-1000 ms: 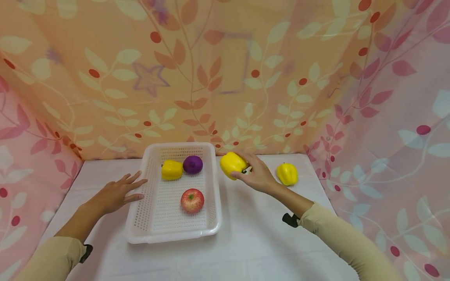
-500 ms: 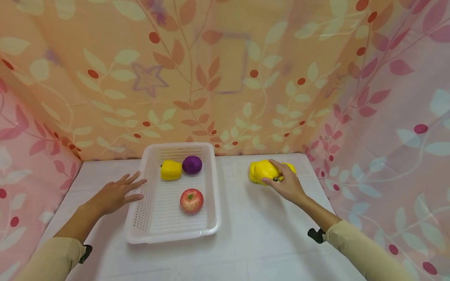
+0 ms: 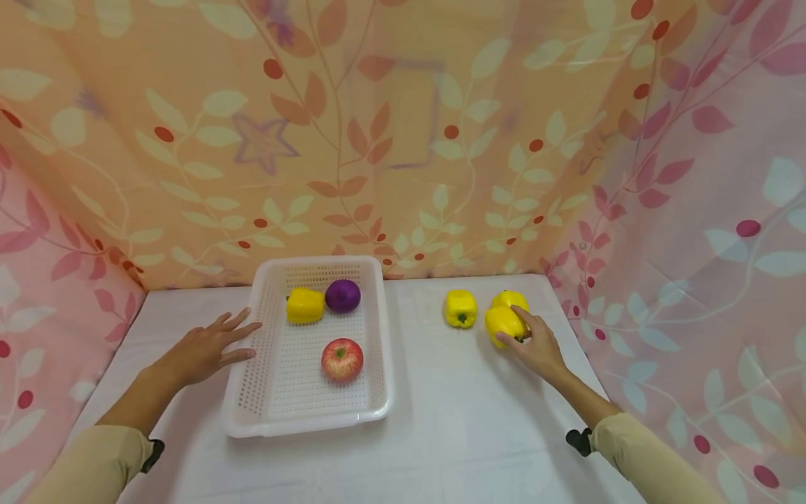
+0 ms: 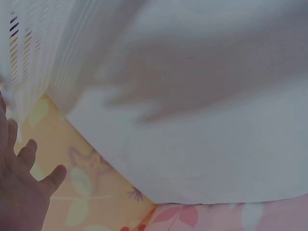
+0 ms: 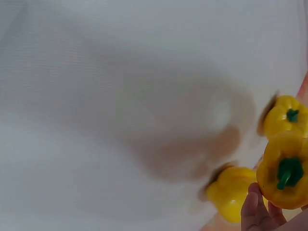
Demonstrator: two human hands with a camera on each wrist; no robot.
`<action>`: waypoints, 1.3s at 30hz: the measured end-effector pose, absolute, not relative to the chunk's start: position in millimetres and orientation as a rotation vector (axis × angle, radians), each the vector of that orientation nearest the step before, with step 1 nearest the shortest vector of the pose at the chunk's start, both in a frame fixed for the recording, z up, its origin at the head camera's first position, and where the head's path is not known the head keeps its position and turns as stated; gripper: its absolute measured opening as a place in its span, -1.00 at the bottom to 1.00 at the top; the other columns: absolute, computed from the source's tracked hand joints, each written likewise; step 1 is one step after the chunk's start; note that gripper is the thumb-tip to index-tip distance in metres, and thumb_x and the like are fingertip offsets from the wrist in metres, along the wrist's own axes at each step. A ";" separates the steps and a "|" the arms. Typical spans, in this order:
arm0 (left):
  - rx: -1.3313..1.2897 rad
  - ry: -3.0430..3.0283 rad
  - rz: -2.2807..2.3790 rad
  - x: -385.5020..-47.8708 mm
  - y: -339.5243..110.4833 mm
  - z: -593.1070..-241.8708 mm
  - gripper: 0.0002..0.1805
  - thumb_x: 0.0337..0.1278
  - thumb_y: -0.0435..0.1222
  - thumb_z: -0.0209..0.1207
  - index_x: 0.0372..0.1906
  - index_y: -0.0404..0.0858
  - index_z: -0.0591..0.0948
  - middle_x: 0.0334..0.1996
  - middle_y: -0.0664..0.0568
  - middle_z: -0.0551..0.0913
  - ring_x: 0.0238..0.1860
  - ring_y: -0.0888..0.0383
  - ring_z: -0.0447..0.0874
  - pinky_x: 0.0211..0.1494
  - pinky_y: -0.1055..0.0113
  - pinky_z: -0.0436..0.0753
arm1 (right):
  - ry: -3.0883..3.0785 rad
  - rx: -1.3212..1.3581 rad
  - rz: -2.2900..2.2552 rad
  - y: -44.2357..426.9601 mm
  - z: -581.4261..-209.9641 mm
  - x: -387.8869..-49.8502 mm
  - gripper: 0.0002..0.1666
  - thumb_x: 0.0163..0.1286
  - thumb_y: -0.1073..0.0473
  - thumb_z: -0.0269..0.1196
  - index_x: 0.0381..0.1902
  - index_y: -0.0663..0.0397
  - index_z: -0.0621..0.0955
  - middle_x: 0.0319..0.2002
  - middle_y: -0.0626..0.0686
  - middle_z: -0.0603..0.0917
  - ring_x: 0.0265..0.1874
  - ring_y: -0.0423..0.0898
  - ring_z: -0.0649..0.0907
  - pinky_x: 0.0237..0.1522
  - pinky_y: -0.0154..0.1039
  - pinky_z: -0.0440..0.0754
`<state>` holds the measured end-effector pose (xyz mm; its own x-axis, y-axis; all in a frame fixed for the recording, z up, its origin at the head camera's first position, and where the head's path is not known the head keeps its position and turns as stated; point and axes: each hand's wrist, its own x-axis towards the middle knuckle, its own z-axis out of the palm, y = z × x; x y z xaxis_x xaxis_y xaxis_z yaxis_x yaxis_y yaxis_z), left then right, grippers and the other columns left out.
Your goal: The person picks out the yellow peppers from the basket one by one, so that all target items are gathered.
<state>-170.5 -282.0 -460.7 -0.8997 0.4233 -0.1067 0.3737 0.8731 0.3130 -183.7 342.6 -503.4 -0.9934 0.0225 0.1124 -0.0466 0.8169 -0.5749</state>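
My right hand point(image 3: 538, 346) holds a yellow bell pepper point(image 3: 502, 325) between thumb and fingers at the right of the table. In the right wrist view that pepper point(image 5: 276, 185) shows its green stem. Partly hidden behind it is a second yellow bell pepper point(image 3: 513, 299). A third yellow pepper point(image 3: 461, 309) stands a little to the left, apart from them. My left hand point(image 3: 198, 353) lies with spread fingers at the left rim of a white perforated basket point(image 3: 310, 425); whether it touches the rim I cannot tell.
Inside the basket are a yellow bell pepper point(image 3: 305, 306), a round purple vegetable or fruit point(image 3: 343, 296) and a red apple point(image 3: 342, 360). A white cloth point(image 3: 441, 434) covers the table. Patterned curtains point(image 3: 378, 140) rise at its back and sides.
The held pepper has travelled right in my right hand, from beside the basket to the peppers at the right. The pepper left of it has come into full sight. My left hand stays put.
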 end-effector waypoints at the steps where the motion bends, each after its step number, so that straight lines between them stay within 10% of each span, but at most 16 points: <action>1: 0.614 2.872 0.425 -170.6 -282.0 -460.7 -0.27 0.27 0.11 0.19 0.44 -0.15 0.40 0.50 -0.30 0.17 0.42 -0.49 0.07 0.24 -0.51 0.21 | -2.888 0.008 0.914 345.3 -506.7 -183.2 -0.06 0.26 -0.24 0.37 0.46 0.08 0.35 0.02 0.26 0.53 -0.18 0.09 0.51 -0.13 -0.08 0.54; 10: 0.590 2.858 0.428 -169.4 -280.3 -459.8 -0.26 0.28 0.13 0.17 0.45 -0.14 0.39 0.51 -0.30 0.14 0.43 -0.49 0.04 0.26 -0.51 0.18 | -2.923 -0.025 0.890 355.3 -531.1 -179.5 -0.06 0.26 -0.24 0.37 0.44 0.12 0.36 0.01 0.31 0.54 -0.17 0.13 0.50 -0.17 -0.03 0.49; 16: 0.600 2.863 0.438 -167.7 -280.4 -460.5 -0.27 0.29 0.12 0.17 0.45 -0.15 0.39 0.51 -0.29 0.15 0.43 -0.48 0.05 0.26 -0.50 0.19 | -2.973 -0.093 1.019 360.2 -539.9 -177.8 0.01 0.29 -0.27 0.34 0.50 0.14 0.26 0.23 0.36 0.44 0.08 0.24 0.48 0.17 0.24 0.47; 27: 0.569 2.852 0.426 -169.2 -279.4 -457.0 -0.24 0.28 0.14 0.16 0.47 -0.14 0.36 0.52 -0.27 0.12 0.44 -0.48 0.03 0.28 -0.51 0.13 | -2.989 -0.152 1.148 363.5 -540.8 -181.4 0.05 0.30 -0.27 0.33 0.53 0.13 0.20 0.32 0.31 0.37 -0.07 0.11 0.45 0.04 -0.09 0.55; 39: 0.590 2.852 0.430 -168.2 -280.1 -456.1 -0.26 0.30 0.12 0.15 0.46 -0.15 0.36 0.52 -0.28 0.13 0.44 -0.48 0.04 0.27 -0.51 0.17 | -3.008 -0.168 1.242 359.6 -537.8 -183.6 0.06 0.35 -0.26 0.28 0.58 0.08 0.10 0.45 0.39 0.21 0.18 0.23 0.38 0.30 0.20 0.41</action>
